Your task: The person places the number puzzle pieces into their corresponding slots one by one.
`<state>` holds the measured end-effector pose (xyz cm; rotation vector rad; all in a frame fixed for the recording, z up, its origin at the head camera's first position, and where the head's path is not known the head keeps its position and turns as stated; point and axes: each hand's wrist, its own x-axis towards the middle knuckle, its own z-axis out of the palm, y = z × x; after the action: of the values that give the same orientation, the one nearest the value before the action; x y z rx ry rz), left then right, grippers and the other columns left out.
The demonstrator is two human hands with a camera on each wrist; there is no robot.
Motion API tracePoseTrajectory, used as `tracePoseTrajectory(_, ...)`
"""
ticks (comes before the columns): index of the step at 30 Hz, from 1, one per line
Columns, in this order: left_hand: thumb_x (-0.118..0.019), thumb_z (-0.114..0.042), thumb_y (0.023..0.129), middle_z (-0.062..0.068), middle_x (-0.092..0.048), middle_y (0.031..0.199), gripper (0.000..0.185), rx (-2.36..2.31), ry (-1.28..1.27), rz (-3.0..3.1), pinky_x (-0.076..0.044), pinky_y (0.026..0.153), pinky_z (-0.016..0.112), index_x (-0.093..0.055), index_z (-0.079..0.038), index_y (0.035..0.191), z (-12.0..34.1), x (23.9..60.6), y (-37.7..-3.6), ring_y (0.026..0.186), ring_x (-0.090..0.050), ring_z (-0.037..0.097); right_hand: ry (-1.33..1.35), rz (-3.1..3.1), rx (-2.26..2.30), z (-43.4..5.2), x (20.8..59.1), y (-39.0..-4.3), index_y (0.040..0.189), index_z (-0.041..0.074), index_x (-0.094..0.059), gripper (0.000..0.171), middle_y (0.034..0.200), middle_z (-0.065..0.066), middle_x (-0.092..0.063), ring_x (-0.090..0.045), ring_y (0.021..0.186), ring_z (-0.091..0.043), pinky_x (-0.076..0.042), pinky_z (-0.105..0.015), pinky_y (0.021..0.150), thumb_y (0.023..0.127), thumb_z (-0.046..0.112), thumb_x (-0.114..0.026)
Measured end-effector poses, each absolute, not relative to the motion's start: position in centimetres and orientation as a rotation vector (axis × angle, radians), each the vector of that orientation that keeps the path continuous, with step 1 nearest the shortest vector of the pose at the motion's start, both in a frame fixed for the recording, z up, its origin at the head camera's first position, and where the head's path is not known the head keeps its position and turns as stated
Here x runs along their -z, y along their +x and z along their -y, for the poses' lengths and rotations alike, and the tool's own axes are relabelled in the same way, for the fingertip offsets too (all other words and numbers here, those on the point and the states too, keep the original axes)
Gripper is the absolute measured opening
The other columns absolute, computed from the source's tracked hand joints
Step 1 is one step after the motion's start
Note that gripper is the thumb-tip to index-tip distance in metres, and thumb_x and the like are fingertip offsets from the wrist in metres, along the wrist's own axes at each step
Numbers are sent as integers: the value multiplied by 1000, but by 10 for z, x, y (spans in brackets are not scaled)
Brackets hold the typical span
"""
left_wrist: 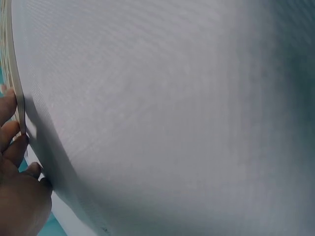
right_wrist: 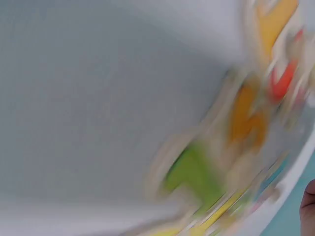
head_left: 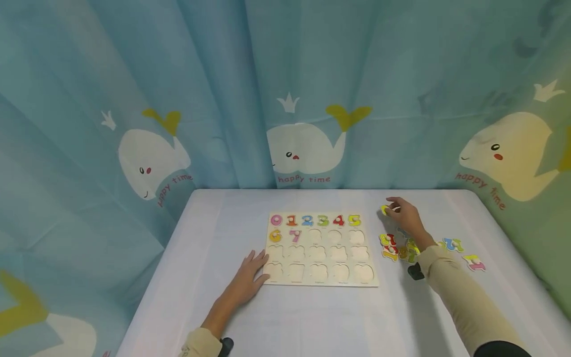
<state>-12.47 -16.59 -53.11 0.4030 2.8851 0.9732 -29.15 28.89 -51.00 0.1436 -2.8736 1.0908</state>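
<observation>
A wooden number puzzle board (head_left: 323,278) lies on the table, its top row filled with pieces 0 to 5 and its second row starting with 6 and 7. My left hand (head_left: 247,278) rests at the board's left edge with fingers spread; the left wrist view shows its fingers (left_wrist: 9,135) along that edge. Off the board's upper right, my right hand (head_left: 405,216) pinches a small yellow puzzle piece (head_left: 384,210) above the table. Which number it is cannot be made out. In the right wrist view only a bit of the hand (right_wrist: 308,209) appears.
Loose number pieces (head_left: 389,247) lie piled right of the board, under the right forearm; the right wrist view shows them blurred. A blue-and-yellow piece (head_left: 453,244) and a pink-and-yellow piece (head_left: 474,263) lie further right. A whale-print curtain (head_left: 308,59) hangs behind the white table (head_left: 312,322).
</observation>
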Motion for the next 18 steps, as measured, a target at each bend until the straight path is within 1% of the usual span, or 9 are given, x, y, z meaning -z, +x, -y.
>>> tracePoseTrajectory(2, -60, -17, 92, 15, -38, 145, 51, -967, 413, -2890, -16, 111, 50, -46, 3, 136, 166, 531, -125, 137, -22, 38, 176, 2870, -1119, -275, 508, -292, 128, -5, -49, 39, 103, -22, -58, -57, 92, -35, -49, -41, 71, 93, 11, -58)
tracePoseTrajectory(9, -60, -20, 92, 13, -37, 146, 51, -945, 365, -2881, -16, 111, 49, -46, 0, 137, 168, 530, -126, 138, -21, 36, 410, 2818, -1235, -221, 510, -285, 124, -4, -54, 36, 91, -12, -60, -60, 81, -27, -49, -34, 64, 90, 8, -62)
tracePoseTrajectory(18, -61, -19, 92, 14, -38, 145, 51, -997, 392, -2873, -15, 111, 49, -46, 2, 136, 167, 534, -125, 138, -21, 36, 552, 2862, -1236, -161, 516, -262, 119, -4, -56, 35, 86, -9, -60, -59, 77, -23, -50, -37, 67, 88, 6, -65)
